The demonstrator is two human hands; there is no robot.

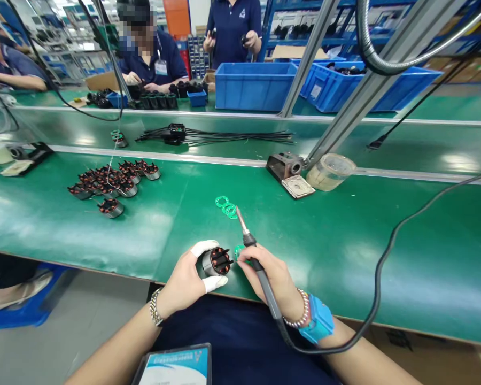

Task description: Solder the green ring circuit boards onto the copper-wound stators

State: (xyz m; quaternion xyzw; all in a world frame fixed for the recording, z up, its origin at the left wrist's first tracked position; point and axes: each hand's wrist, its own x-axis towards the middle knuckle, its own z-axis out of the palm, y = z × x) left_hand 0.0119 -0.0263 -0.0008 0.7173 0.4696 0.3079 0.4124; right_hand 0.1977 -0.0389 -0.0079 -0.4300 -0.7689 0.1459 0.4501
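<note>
My left hand, with white covers on the thumb and a finger, is closed around a motor stator with copper windings and black prongs facing right. In my right hand is a soldering iron, its tip pointing up and away from me. The fingertips of that hand also pinch close to a green ring-shaped circuit board, partly hidden behind them; I cannot tell whether they touch it. Beyond the iron's tip lie several more green ring boards on the green bench.
Several stators stand grouped at the left. A soldering-iron holder and a clear tub sit by a slanted metal post. The iron's cable loops across the right. Co-workers and blue bins are behind.
</note>
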